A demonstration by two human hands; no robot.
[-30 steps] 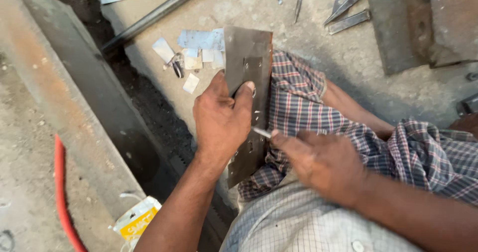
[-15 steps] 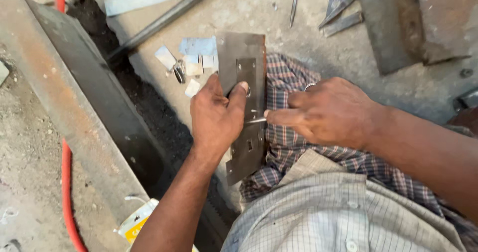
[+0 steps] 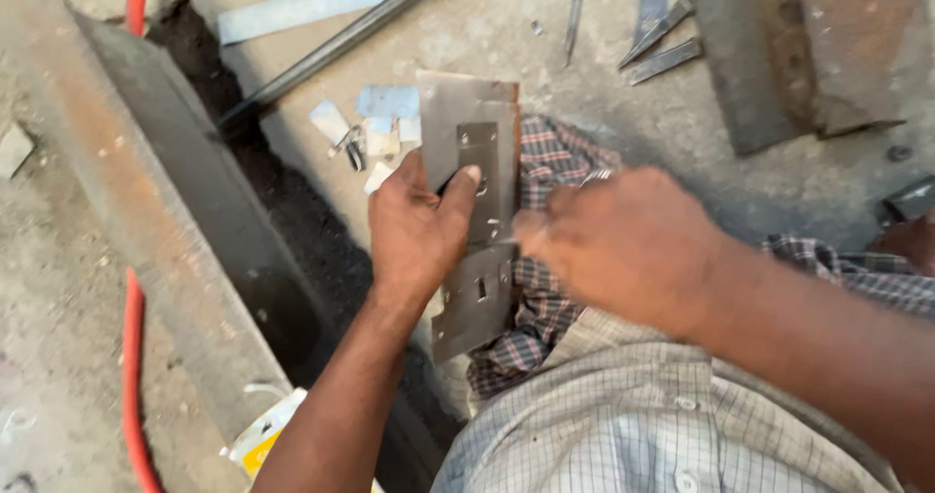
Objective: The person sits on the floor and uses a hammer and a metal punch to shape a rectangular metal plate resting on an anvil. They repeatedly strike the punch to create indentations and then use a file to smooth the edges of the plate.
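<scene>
Head view: my left hand (image 3: 419, 225) pinches the plate (image 3: 474, 210) on my knee, my blurred right hand (image 3: 623, 245), grip unclear, beside it; a loose hold could let it slide.

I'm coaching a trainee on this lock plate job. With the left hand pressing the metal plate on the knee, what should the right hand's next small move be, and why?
Probably bring the right hand in to steady at the plate's right edge. The left hand already pins the plate on the checked cloth, thumb on the small raised piece, while the right hand is blurred beside it; whether it holds a tool cannot be told.
</scene>
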